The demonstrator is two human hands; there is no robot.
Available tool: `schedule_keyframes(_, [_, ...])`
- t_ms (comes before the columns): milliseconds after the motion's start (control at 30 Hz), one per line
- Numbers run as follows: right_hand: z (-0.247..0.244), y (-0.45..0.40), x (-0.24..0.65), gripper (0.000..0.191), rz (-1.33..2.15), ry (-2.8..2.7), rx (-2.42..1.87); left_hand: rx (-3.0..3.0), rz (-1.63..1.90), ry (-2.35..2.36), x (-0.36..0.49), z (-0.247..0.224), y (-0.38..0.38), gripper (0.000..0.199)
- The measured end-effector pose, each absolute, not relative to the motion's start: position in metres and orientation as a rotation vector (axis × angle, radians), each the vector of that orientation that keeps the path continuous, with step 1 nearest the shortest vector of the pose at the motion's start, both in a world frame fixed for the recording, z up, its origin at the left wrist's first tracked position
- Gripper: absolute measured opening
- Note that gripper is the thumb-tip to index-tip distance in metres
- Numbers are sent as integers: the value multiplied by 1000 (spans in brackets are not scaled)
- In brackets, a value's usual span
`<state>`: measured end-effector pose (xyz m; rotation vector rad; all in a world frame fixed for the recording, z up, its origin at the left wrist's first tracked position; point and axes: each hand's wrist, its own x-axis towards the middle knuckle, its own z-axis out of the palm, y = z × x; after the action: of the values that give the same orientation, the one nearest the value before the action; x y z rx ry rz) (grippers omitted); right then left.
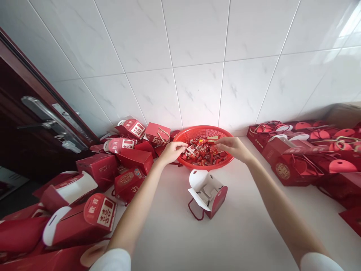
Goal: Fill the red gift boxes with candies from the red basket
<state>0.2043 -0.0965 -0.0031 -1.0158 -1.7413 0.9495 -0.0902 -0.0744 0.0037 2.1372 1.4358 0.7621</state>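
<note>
A red plastic basket [203, 130] stands against the wall, filled with red-wrapped candies [201, 152]. My left hand [173, 151] is over its left rim, fingertips at the candies. The thumb and fingers are slightly apart, with nothing visible between them. From the right side my right hand [232, 147] reaches over the rim, fingers stretched out above the candies and thumb apart. In front of the basket, an open red gift box [218, 203] with a white inside and a dark red cord handle sits on the white table [175, 233]. Neither hand touches the box.
Several red gift boxes [98, 212] are heaped along the left side. More red boxes [293, 165] with cord handles stand in rows on the right. Behind the table rises a tiled wall [197, 90]. A dark door [25, 124] with a metal handle is at the left.
</note>
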Motion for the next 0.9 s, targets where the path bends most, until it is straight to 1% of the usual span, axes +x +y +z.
schedule_keyframes(33, [-9,-87,199,34,965,-1696,-1021,2176,629,1511,-88,6,-61,33])
schedule_keyframes(167, [-27,-63,186,25,958,-1614,-1063,2223,366,1602,-74,7,-23,36])
schedule_keyframes(233, [-32,-59,186,21,962,-1611,-1081,2232,219,1618,-65,3,-10,32])
schedule_keyframes(333, [-36,-57,191,15,988,-1616,-1114,2221,-22,1628,-54,-5,9,20])
schedule_keyframes(367, [-36,-57,192,14,992,-1617,-1125,2217,-90,1629,-50,-8,15,22])
schedule_keyframes(467, [-37,-56,192,13,996,-1622,-1149,2227,-220,1620,-45,-15,29,37])
schedule_keyframes(600, [-35,-57,190,15,1016,-1631,-1152,2235,-281,1540,-46,-23,38,63])
schedule_keyframes(633, [-34,-58,190,16,1018,-1632,-1153,2229,-280,1505,-48,-24,39,66])
schedule_keyframes(733, [-33,-59,190,14,1014,-1633,-1161,2199,-213,1395,-51,-27,38,65])
schedule_keyframes(900, [-31,-61,190,12,997,-1642,-1167,2099,83,1213,-52,-28,34,53])
